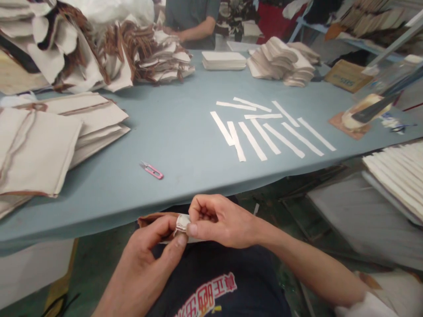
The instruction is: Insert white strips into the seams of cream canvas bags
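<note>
Over my lap, just below the table's front edge, I hold a piece of off-white fabric (182, 223) with a brown part (152, 217) showing behind it. My left hand (150, 251) pinches its folded edge between thumb and index finger. From the other side, my right hand (220, 222) grips the same edge, thumb in front and fingers curled. Most of the piece is hidden by my hands. Pink thread snips (152, 170) lie on the table beyond my left hand. Several white fabric strips (253, 141) are spread out farther right.
The blue-green table (178, 132) carries stacked off-white panels (39, 145) at left and brown-and-white piles (148, 53) behind. A white stack (224, 60), folded fabric (282, 61), a small box (348, 75) and a tape dispenser (358, 116) are farther back. Another person (191, 24) stands across the table.
</note>
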